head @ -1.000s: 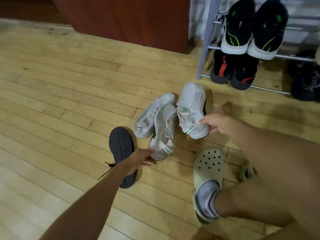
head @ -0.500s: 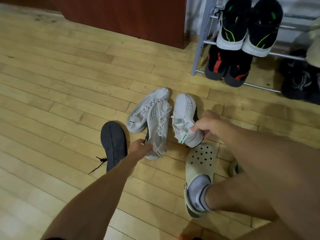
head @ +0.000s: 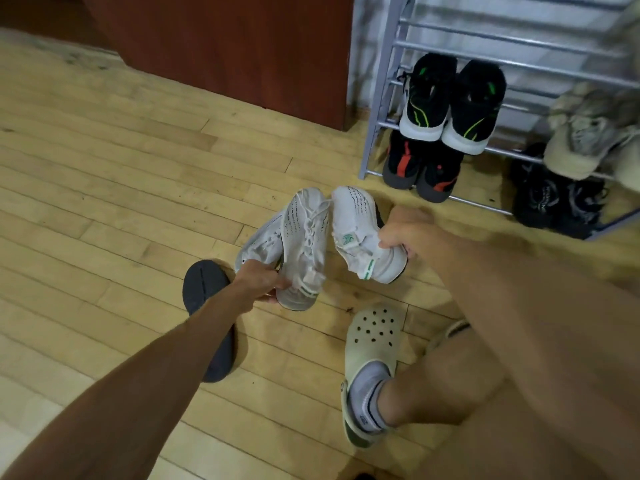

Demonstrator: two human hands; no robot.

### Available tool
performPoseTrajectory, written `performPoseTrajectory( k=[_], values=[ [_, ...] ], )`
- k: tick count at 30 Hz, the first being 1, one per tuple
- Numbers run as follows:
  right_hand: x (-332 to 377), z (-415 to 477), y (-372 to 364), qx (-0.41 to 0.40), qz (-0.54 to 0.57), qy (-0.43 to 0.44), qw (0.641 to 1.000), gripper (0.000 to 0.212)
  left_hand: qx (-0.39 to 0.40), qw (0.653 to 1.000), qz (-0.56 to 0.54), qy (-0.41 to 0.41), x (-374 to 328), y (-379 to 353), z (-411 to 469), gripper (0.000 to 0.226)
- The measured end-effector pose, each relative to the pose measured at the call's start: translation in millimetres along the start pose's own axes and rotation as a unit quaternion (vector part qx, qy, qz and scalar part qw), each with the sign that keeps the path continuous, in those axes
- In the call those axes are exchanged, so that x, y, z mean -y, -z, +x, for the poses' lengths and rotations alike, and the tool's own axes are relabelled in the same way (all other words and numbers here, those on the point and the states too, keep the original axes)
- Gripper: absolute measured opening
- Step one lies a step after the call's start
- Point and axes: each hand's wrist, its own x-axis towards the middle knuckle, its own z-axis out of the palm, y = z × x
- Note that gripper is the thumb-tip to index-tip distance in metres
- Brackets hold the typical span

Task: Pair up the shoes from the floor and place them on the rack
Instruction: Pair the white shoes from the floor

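Note:
Two white sneakers with green trim are held side by side above the wooden floor. My left hand (head: 261, 284) grips the heel of the left white sneaker (head: 306, 244). My right hand (head: 403, 233) grips the heel collar of the right white sneaker (head: 360, 230). A third whitish shoe (head: 265, 233) lies on the floor just behind the left one. A dark shoe (head: 207, 296) lies sole-up under my left forearm. The grey metal rack (head: 377, 98) stands at the upper right.
The rack holds a black pair with green accents (head: 450, 102), a black and red pair (head: 420, 171), a beige pair (head: 581, 136) and dark shoes (head: 547, 199). A red-brown cabinet (head: 225, 46) stands behind. My foot in a pale clog (head: 370, 341) rests on the floor.
Both hands have closed on the white sneakers' heels and raised them a little off the floor. The camera has tilted up, showing more of the rack.

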Motion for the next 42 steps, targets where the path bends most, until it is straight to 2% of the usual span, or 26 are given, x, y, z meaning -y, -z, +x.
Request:
performPoseTrajectory(
  k=[3, 4, 6, 9, 14, 17, 22, 28, 32, 34, 42],
  values=[
    [0, -21, 24, 0.006, 0.027, 0.022, 0.999, 0.031, -0.008, 0.999, -0.021, -0.038, -31, 7, -26, 0.013],
    [-1, -29, 33, -0.016, 0.028, 0.025, 0.999, 0.031, -0.013, 0.998, -0.026, -0.052, -41, 9, -33, 0.011],
    [-4, -47, 53, -0.064, 0.031, 0.025, 0.997, 0.029, -0.025, 0.996, -0.023, -0.081, -61, 14, -49, 0.011],
    [-16, -75, 83, -0.091, 0.057, 0.024, 0.994, 0.018, -0.024, 0.992, -0.031, -0.123, -90, 15, -74, 0.017],
    [-54, -115, 126, -0.149, 0.110, 0.007, 0.983, 0.016, -0.014, 0.980, -0.059, -0.190, -143, 1, -116, 0.010],
    [-81, -125, 145, -0.140, 0.203, -0.024, 0.969, 0.030, 0.003, 0.976, -0.050, -0.210, -176, -15, -130, 0.010],
    [-119, -132, 176, -0.162, 0.324, -0.037, 0.931, 0.020, 0.022, 0.971, -0.047, -0.232, -231, -48, -138, 0.012],
    [-128, -95, 216, -0.169, 0.446, -0.008, 0.879, 0.039, 0.034, 0.973, -0.095, -0.210, -299, -78, -114, 0.026],
    [-123, -49, 244, -0.164, 0.465, -0.001, 0.870, 0.017, 0.033, 0.973, -0.119, -0.195, -341, -89, -88, 0.031],
    [-124, -24, 257, -0.164, 0.477, -0.005, 0.864, 0.021, 0.025, 0.972, -0.123, -0.199, -362, -91, -73, 0.031],
    [-117, 52, 279, -0.173, 0.542, 0.012, 0.822, 0.014, 0.025, 0.971, -0.121, -0.203, -422, -103, -28, 0.013]
  ],
)
